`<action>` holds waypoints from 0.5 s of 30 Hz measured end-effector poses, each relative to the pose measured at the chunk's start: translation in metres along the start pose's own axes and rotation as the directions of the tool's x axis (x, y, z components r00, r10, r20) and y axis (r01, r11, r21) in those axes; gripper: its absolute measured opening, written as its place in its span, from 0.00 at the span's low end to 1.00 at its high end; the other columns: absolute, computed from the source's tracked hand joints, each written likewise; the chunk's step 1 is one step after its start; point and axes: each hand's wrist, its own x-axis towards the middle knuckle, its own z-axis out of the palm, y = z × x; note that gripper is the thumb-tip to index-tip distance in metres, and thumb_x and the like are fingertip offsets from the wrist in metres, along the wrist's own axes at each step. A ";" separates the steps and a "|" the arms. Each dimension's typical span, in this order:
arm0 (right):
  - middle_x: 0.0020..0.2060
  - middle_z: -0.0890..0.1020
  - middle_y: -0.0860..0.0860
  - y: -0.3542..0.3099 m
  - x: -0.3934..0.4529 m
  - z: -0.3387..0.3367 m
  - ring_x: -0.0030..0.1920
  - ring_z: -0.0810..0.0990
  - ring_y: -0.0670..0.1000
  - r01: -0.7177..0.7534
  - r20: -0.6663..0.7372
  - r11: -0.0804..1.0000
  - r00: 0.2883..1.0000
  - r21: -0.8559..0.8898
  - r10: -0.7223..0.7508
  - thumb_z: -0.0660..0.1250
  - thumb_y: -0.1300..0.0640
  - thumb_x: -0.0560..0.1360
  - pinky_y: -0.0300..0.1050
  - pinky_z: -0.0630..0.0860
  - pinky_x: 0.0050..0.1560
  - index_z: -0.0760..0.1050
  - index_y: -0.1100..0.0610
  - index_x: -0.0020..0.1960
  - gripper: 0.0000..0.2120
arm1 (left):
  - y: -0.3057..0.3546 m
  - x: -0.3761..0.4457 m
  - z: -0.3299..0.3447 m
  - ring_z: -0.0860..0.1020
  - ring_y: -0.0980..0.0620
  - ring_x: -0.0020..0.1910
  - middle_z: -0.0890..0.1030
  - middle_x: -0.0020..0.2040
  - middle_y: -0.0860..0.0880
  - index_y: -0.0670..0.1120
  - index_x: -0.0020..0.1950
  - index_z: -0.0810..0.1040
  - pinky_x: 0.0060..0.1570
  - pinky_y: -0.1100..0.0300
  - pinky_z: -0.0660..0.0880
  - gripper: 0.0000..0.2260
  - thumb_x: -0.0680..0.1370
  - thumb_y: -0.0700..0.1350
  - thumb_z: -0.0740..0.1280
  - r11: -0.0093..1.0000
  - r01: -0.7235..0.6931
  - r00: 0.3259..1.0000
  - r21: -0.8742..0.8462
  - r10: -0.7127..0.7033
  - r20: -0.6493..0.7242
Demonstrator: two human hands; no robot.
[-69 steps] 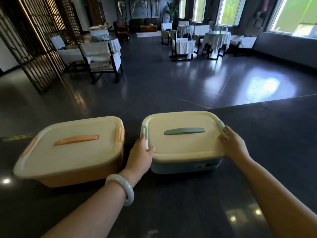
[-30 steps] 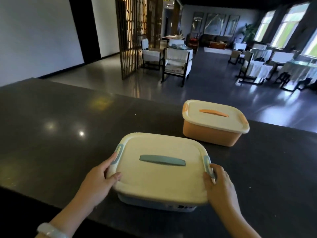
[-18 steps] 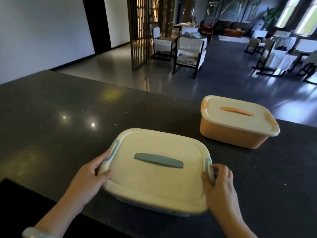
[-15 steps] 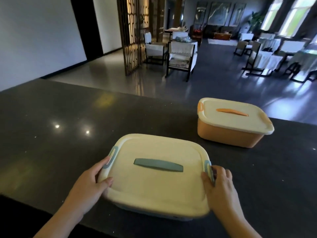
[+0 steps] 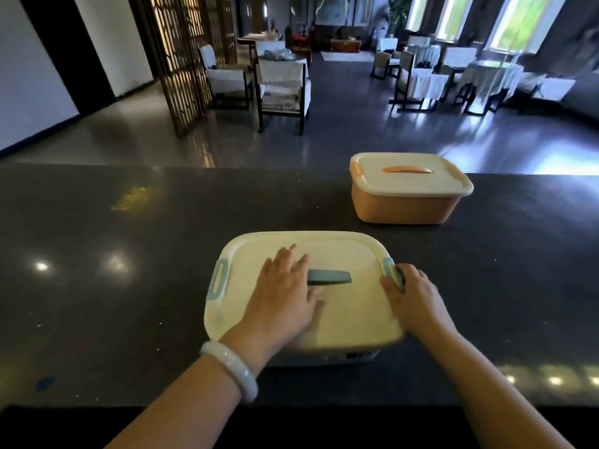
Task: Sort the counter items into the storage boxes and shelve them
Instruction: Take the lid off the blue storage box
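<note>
I have the blue storage box (image 5: 227, 322) straight ahead of me on the dark tabletop (image 5: 97, 303), close to the near edge, with its cream lid (image 5: 350, 306) seated on top. My left hand (image 5: 282, 293) lies flat on that lid, fingers straight and slightly spread, the fingertips reaching past the left end of the blue-grey lid handle (image 5: 330, 277), which runs across the middle of the lid. My right hand (image 5: 411, 296) is at the box's right side, its fingers curled round the blue latch (image 5: 389, 268) on that edge, thumb on the lid rim just beside it. The matching latch (image 5: 217, 282) on the left edge is untouched and lies flat against the rim. A pale bangle (image 5: 231, 367) sits on my left wrist. A label on the near wall of the box shows below the lid, too blurred for me to read. Farther back and to the right, well apart from the blue box, the orange storage box (image 5: 405, 205) stands near the far edge of the tabletop, cream lid on, with an orange handle (image 5: 406, 170) on top and an orange latch (image 5: 356, 169) at its left corner. Beyond the tabletop I see a dining room with white-covered chairs (image 5: 285, 89) and a wooden lattice screen (image 5: 181, 59).
</note>
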 end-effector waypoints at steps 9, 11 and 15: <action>0.46 0.77 0.51 0.005 0.003 0.001 0.40 0.76 0.48 -0.076 0.040 0.997 0.996 0.026 0.075 0.61 0.39 0.77 0.44 0.71 0.34 0.70 0.54 0.56 0.20 | 0.021 0.025 0.040 0.37 0.42 0.77 0.39 0.79 0.49 0.56 0.79 0.40 0.73 0.37 0.40 0.32 0.77 0.68 0.39 0.986 -0.042 0.990 0.162 0.019 0.141; 0.45 0.77 0.51 0.007 0.004 0.003 0.38 0.75 0.47 -0.076 0.023 0.997 0.997 0.030 0.075 0.60 0.39 0.77 0.43 0.69 0.32 0.70 0.55 0.54 0.19 | 0.020 0.024 0.042 0.37 0.43 0.77 0.39 0.79 0.49 0.57 0.79 0.40 0.73 0.38 0.40 0.32 0.77 0.68 0.39 0.986 -0.041 0.991 0.165 0.019 0.133; 0.41 0.76 0.51 0.008 0.006 0.004 0.37 0.75 0.49 -0.048 0.014 0.997 0.999 -0.053 0.049 0.56 0.39 0.79 0.44 0.68 0.31 0.71 0.56 0.50 0.20 | 0.020 0.025 0.043 0.36 0.44 0.77 0.38 0.79 0.50 0.57 0.78 0.39 0.73 0.38 0.39 0.32 0.77 0.68 0.38 0.984 -0.036 0.992 0.174 0.013 0.129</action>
